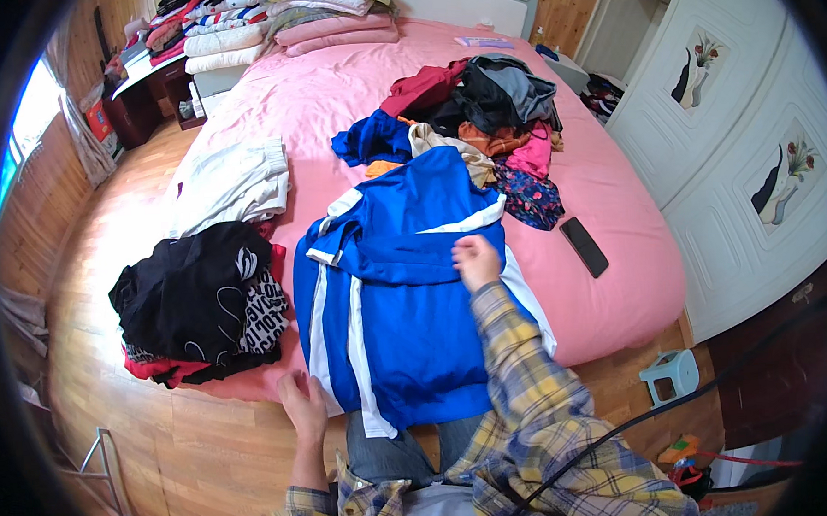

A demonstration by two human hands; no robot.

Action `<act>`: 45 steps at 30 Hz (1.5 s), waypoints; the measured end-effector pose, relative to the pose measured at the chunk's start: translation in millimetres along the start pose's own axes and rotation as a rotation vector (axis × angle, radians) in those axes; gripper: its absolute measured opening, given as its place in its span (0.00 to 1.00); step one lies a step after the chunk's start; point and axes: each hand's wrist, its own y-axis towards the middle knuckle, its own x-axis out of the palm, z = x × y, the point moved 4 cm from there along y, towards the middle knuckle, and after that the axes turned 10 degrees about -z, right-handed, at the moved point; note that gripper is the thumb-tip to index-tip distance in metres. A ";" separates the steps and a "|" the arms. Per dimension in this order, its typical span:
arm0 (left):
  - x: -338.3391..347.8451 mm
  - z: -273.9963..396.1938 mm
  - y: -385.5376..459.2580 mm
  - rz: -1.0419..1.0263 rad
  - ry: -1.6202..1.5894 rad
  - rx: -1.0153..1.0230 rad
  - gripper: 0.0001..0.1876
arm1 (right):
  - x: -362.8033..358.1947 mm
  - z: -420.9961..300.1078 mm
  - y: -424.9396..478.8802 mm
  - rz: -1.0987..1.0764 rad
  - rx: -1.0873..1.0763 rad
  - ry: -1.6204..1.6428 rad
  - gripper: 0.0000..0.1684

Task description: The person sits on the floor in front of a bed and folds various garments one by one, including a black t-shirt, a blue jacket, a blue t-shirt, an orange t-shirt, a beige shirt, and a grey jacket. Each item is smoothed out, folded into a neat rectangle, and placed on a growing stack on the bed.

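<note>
A blue garment with white stripes (424,333) lies face down near the front of the bed, its lower end hanging over the edge by my legs. One sleeve (406,258) is folded across its upper part. My right hand (477,261) is over the end of that sleeve, fingers loosely curled; whether they pinch the cloth is unclear. My left hand (303,404), fingers apart and holding nothing, hovers by the garment's lower left edge. Left of the garment sits a stack of folded clothes topped by a black one (183,289).
Folded white clothes (233,179) lie behind the black stack. A loose heap of clothes (490,102) covers the middle of the pink-sheeted bed (614,249). A phone (584,247) rests at right. Nearby are a light-blue stool (670,378) and a dark cable (642,421) crossing my right side.
</note>
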 end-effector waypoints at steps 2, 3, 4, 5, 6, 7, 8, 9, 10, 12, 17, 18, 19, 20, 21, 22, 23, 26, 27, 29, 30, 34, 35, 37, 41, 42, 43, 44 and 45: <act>4.7 24.6 11.3 0.046 0.080 0.217 0.11 | -44.3 17.8 35.0 0.026 0.070 -0.150 0.11; 8.9 40.6 22.2 0.012 0.056 0.278 0.12 | -63.0 25.3 49.7 0.011 0.127 -0.253 0.15; 13.7 58.2 34.4 -0.023 0.032 0.341 0.12 | -78.0 30.5 62.8 -0.015 0.042 -0.376 0.19; 17.3 76.1 45.9 -0.061 0.037 0.386 0.13 | -84.6 30.1 72.1 -0.072 0.043 -0.450 0.21; 20.0 95.0 60.5 -0.099 0.044 0.435 0.14 | -83.9 25.5 78.7 -0.167 0.065 -0.518 0.23; 23.1 109.3 76.8 -0.140 0.049 0.486 0.15 | -83.1 20.6 83.3 -0.265 0.088 -0.578 0.25; 30.9 114.5 95.0 -0.164 0.097 0.534 0.18 | -81.3 16.7 87.2 -0.341 0.117 -0.624 0.27; 39.9 120.9 111.9 -0.198 0.143 0.587 0.21 | -83.4 16.8 90.6 -0.391 0.156 -0.682 0.26; 47.2 131.4 126.2 -0.216 0.197 0.621 0.23 | -85.5 17.6 94.1 -0.461 0.119 -0.737 0.20; 62.8 146.7 156.9 -0.265 0.287 0.671 0.27 | -100.0 18.0 107.7 -0.427 0.007 -0.797 0.11; 92.4 158.9 206.8 -0.388 0.548 0.623 0.33 | -135.6 -11.2 156.0 0.081 -0.121 -0.795 0.11; 100.4 158.2 209.5 -0.414 0.580 0.604 0.34 | -140.5 -16.2 154.6 0.092 -0.077 -0.806 0.10; 108.4 156.4 210.4 -0.440 0.611 0.587 0.35 | -144.2 -5.2 155.0 0.098 -0.025 -0.778 0.10; 114.4 155.0 210.1 -0.415 0.569 0.578 0.30 | -147.2 7.7 154.7 0.105 0.026 -0.751 0.10; 120.5 151.1 211.9 -0.423 0.539 0.573 0.26 | -149.8 16.1 152.9 0.109 0.074 -0.722 0.11; 118.5 138.3 214.4 -0.422 0.524 0.539 0.22 | -125.9 -9.9 137.6 0.096 -0.019 -0.736 0.14; 117.9 136.0 218.8 -0.420 0.497 0.535 0.18 | -114.4 -28.6 125.4 0.121 -0.140 -0.661 0.14; 112.6 130.7 220.4 -0.294 0.148 0.446 0.06 | -69.1 -52.5 80.2 -0.149 -0.304 -0.483 0.11; 111.6 122.9 223.6 -0.284 0.022 0.371 0.05 | -52.6 -54.8 67.5 -0.257 -0.375 -0.421 0.10; 112.7 102.2 227.3 -0.246 -0.539 0.187 0.02 | -28.5 -59.8 43.8 -0.302 -0.555 -0.517 0.10; 109.2 89.9 230.0 -0.231 -0.731 0.093 0.02 | -21.6 -54.0 35.5 -0.355 -0.518 -0.619 0.10; 99.8 82.1 222.1 -0.206 -1.187 -0.051 0.03 | -10.0 -27.9 22.2 -0.358 -0.457 -0.820 0.11; 96.7 83.2 218.8 -0.208 -1.227 -0.067 0.03 | -9.9 -24.6 21.7 -0.336 -0.460 -0.842 0.11; 87.0 69.2 208.5 -0.318 -1.000 -0.111 0.02 | -5.3 -27.4 10.8 -0.295 -0.450 -0.913 0.08; 64.6 45.2 173.8 -0.207 -0.652 -0.010 0.02 | -4.4 -38.4 -24.2 -0.214 -0.470 -0.911 0.07; 52.4 43.6 158.6 -0.180 -0.519 -0.008 0.03 | -6.1 -45.5 -37.7 -0.189 -0.470 -0.837 0.07; 41.0 43.0 142.6 -0.154 -0.385 -0.009 0.03 | -8.2 -53.1 -51.9 -0.166 -0.468 -0.763 0.06; 31.3 42.9 121.4 -0.085 -0.268 0.001 0.04 | -8.3 -60.5 -68.6 -0.183 -0.466 -0.651 0.06; 26.2 44.3 104.0 -0.076 -0.263 0.014 0.07 | -8.2 -68.1 -83.6 -0.182 -0.469 -0.543 0.05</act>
